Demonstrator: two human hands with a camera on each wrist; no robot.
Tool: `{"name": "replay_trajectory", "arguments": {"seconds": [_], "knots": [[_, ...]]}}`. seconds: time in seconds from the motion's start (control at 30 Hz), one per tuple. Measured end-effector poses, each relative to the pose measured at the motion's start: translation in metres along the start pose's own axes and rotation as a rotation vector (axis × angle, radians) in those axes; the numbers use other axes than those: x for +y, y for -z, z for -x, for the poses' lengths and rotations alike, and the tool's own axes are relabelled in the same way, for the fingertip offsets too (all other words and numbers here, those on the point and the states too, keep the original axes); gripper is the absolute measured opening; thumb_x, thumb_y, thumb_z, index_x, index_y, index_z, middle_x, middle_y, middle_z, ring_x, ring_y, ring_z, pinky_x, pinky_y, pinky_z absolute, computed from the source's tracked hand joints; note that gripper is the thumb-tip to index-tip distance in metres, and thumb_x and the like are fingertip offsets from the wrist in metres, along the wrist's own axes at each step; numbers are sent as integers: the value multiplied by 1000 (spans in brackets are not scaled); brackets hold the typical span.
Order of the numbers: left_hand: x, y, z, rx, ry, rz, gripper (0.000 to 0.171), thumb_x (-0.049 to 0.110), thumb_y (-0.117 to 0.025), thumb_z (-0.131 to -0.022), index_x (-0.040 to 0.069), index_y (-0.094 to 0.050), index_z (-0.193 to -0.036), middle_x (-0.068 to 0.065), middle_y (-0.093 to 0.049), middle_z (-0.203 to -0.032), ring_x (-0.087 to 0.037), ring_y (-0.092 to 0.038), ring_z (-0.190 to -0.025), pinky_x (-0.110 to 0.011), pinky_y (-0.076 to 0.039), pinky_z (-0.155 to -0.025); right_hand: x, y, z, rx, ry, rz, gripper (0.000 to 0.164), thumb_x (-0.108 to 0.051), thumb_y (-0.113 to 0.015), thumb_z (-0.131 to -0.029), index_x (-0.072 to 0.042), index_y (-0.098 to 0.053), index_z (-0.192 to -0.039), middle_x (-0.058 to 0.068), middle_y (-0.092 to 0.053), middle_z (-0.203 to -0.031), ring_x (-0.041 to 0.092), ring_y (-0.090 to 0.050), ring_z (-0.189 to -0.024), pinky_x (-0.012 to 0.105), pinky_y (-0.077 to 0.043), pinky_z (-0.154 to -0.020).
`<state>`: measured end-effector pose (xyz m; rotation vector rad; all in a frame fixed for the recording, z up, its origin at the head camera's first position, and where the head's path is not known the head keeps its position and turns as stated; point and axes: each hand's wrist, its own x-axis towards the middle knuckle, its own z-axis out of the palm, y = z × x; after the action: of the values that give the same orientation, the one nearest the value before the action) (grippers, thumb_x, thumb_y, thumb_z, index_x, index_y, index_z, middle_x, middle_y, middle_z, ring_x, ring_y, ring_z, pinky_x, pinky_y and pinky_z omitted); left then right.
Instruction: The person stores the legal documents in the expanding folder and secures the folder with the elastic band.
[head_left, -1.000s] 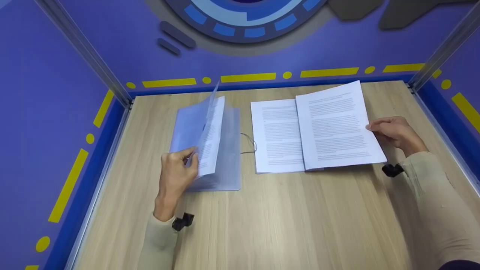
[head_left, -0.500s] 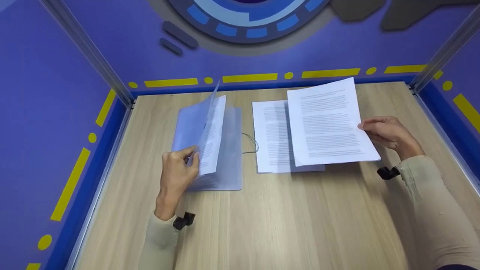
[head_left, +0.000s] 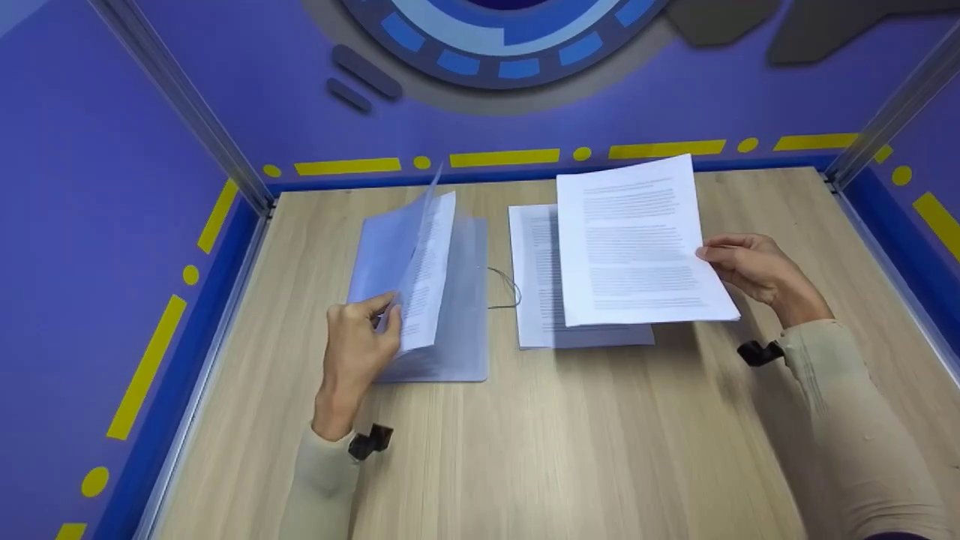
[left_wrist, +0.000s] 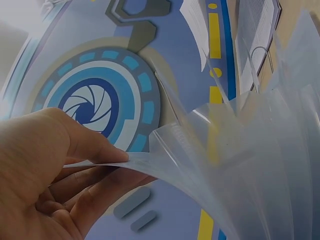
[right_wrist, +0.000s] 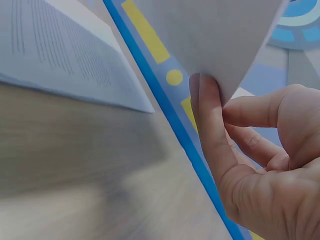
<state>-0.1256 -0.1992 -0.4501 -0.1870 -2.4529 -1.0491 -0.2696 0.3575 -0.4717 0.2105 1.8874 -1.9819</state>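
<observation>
My left hand (head_left: 356,345) pinches the edge of a raised plastic leaf of a translucent blue file folder (head_left: 469,315), which stands partly open on the table. In the left wrist view, several clear plastic layers (left_wrist: 280,165) fan out beside the fingers. Printed paper (head_left: 431,285) shows within the folder, against the raised leaf. On the right, my right hand (head_left: 757,270) pinches the right edge of a printed paper sheet (head_left: 637,247), thumb on one face and fingers behind. That sheet is raised and overlaps a second pile of printed sheets (head_left: 532,300) lying on the table.
A thin elastic cord (head_left: 516,289) loops from the folder's right edge toward the pile. Blue panels with yellow marks (head_left: 502,157) wall the wooden table (head_left: 525,450) at the back and sides. Metal posts (head_left: 187,105) stand at the back corners.
My right hand has moved left with the printed sheet, lifting it further over the pile and covering more of it. The left hand keeps its pinch on the folder leaf, hardly moving.
</observation>
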Motion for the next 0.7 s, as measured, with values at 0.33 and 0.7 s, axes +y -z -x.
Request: {"name": "replay_trajectory", "arguments": {"seconds": [0.33,0.7], "knots": [[-1,-1,0,-6,2,4,22,-7,-72,-90,-14,-78,-110,-32,-76,-102,-40,-80,-89,-49,-66,-73,-2,-20,-1,-24,38,-79,9,-4,-74,-99,-6,-74,-108,5,-80,-99,16,-79,-87,25,-64,-74],[-2,1,-1,16,-12,1,20,-8,-72,-89,-12,-79,-107,-30,-78,-100,-38,-80,-87,-48,-66,-72,6,-49,-8,-48,24,-67,8,-6,-75,-99,-6,-73,-107,5,-79,-97,15,-77,-86,24,-63,-73]]}}
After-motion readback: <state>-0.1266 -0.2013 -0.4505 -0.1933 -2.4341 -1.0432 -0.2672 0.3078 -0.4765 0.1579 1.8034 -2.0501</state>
